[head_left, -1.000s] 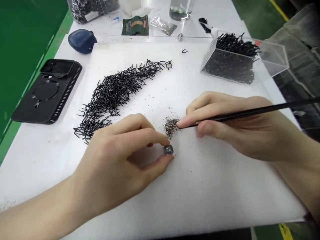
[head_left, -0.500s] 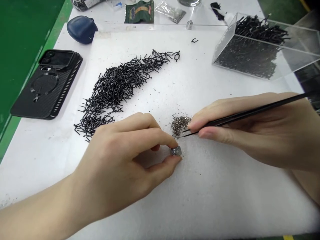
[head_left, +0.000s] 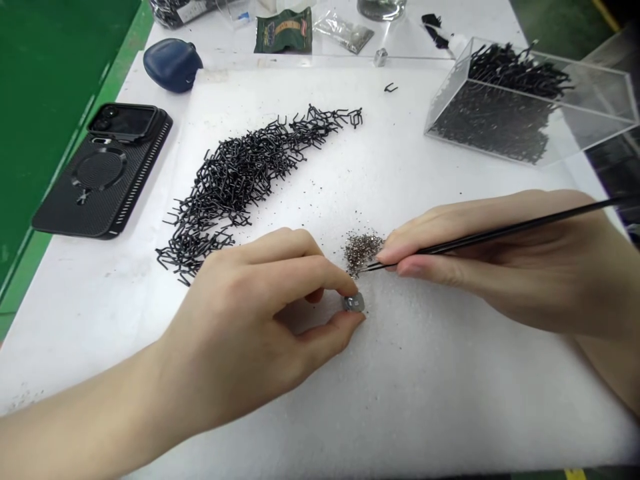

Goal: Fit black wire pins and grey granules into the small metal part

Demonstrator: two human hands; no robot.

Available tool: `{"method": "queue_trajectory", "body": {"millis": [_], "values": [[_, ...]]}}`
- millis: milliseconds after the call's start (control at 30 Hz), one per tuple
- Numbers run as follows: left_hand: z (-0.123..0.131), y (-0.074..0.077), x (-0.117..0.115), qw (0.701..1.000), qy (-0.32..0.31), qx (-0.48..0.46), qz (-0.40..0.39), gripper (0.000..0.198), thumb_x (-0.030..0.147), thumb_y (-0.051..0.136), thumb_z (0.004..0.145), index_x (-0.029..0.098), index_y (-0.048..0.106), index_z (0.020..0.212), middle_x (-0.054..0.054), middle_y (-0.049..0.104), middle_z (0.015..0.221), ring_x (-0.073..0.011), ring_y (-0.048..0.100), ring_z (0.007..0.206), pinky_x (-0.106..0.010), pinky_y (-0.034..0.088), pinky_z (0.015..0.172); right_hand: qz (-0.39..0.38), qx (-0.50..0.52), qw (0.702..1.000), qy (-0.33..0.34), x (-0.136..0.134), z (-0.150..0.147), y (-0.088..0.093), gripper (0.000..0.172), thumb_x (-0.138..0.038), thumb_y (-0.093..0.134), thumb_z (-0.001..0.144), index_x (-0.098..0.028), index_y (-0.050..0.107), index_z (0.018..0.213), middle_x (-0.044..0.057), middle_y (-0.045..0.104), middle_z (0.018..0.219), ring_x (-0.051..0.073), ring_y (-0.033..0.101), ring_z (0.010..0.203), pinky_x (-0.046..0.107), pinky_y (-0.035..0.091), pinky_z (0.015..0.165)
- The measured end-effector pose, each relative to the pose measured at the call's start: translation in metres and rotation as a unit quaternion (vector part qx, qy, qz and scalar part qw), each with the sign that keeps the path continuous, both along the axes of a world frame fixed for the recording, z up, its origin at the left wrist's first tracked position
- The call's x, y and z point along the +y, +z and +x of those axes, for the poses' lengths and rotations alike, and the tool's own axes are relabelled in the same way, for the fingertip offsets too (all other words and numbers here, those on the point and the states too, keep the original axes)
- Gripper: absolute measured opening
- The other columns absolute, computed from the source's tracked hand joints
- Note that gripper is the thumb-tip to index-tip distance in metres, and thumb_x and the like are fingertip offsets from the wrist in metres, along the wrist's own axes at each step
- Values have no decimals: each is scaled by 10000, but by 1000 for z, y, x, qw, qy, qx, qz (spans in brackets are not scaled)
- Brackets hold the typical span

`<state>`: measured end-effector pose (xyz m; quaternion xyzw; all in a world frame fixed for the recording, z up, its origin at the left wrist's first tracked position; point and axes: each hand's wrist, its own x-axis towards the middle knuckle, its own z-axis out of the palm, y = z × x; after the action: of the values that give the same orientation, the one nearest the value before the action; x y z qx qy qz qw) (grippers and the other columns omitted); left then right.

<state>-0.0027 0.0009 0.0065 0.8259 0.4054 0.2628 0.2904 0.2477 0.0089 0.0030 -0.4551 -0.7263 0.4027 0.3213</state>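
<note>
Between thumb and index finger, my left hand [head_left: 270, 320] pinches a small grey metal block [head_left: 355, 302] close to the white work surface. My right hand [head_left: 500, 260] is closed around black tweezers [head_left: 480, 237], whose tips lie at the near edge of a little heap of tiny metallic bits [head_left: 361, 252], just beyond the block. Whether the tips hold a bit is too small to tell. Past my left hand spreads a curved pile of black, bent, forked pieces [head_left: 245, 167].
A black phone case [head_left: 95, 173] and a dark blue object [head_left: 173, 65] lie at left. At back right stands a clear box [head_left: 590, 123] with many black pieces. A green packet [head_left: 283, 31], a small plastic bag [head_left: 345, 32] and a second small block [head_left: 381, 57] are along the back.
The tweezer tips have closed together at the edge of the metallic heap. My left hand keeps its pinch on the block. The whole view has shifted slightly.
</note>
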Motion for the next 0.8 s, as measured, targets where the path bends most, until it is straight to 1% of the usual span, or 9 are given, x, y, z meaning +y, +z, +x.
{"method": "queue_trajectory", "body": {"millis": [233, 333, 400, 567, 800], "values": [[-1, 1, -1, 1000, 1, 4, -4, 95, 131, 816, 824, 221, 807, 855, 48, 681, 775, -19, 576, 583, -127, 457, 531, 8, -10, 1000, -7, 0, 1, -1, 88, -287, 872, 879, -354, 863, 936, -36, 862, 950, 220, 812, 870, 365, 691, 796], [-1, 1, -1, 1000, 4, 3, 2, 96, 133, 815, 829, 226, 805, 850, 50, 684, 776, -23, 581, 588, -131, 464, 535, 15, -14, 1000, -9, 1, 2, -2, 84, -300, 867, 885, -362, 862, 942, -36, 861, 950, 230, 810, 874, 384, 686, 789], [-2, 1, -1, 1000, 7, 6, 1, 98, 129, 815, 832, 224, 805, 852, 52, 683, 777, -20, 584, 594, -126, 470, 549, 18, -13, 1000, -10, 1, 2, -3, 94, -287, 870, 881, -365, 862, 933, -34, 860, 942, 236, 808, 864, 394, 685, 777], [-2, -1, -1, 1000, 1, -2, 0, 98, 127, 820, 822, 220, 809, 853, 54, 668, 763, -9, 575, 594, -106, 462, 556, 9, -7, 1000, -9, 2, 0, 0, 116, -246, 874, 872, -349, 859, 925, -40, 862, 938, 213, 803, 857, 352, 680, 768], [-1, 0, -1, 1000, 2, 4, -2, 110, 125, 823, 818, 227, 812, 858, 52, 675, 767, -29, 582, 593, -131, 479, 547, -7, 3, 1000, 3, 1, -1, -1, 158, -216, 863, 877, -357, 855, 950, -36, 860, 958, 225, 808, 874, 362, 689, 785]]}}
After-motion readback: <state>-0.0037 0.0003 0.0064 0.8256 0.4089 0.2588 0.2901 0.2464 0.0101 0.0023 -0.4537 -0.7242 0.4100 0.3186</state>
